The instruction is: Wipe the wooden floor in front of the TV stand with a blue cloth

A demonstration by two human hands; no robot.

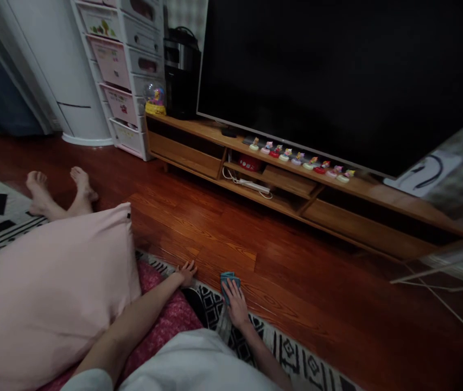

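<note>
My left hand (pixel 186 272) lies flat with fingers spread on the edge of the patterned rug (pixel 296 355), close to the wooden floor (pixel 223 228). A little to its right, my right hand (pixel 236 303) rests palm down on the rug, its fingers pressed on a small teal folded thing (pixel 228 280) at the rug's border. A large pink pillow (pixel 48 293) lies over my lap at the left, above a dark red blanket (pixel 166 320).
A low wooden TV stand (pixel 296 190) carries a large dark screen (pixel 337 76) and a row of several small figurines (pixel 302 159). White drawer units (pixel 121 70) stand at the back left. Another person's bare feet (pixel 58 193) rest on the floor at the left.
</note>
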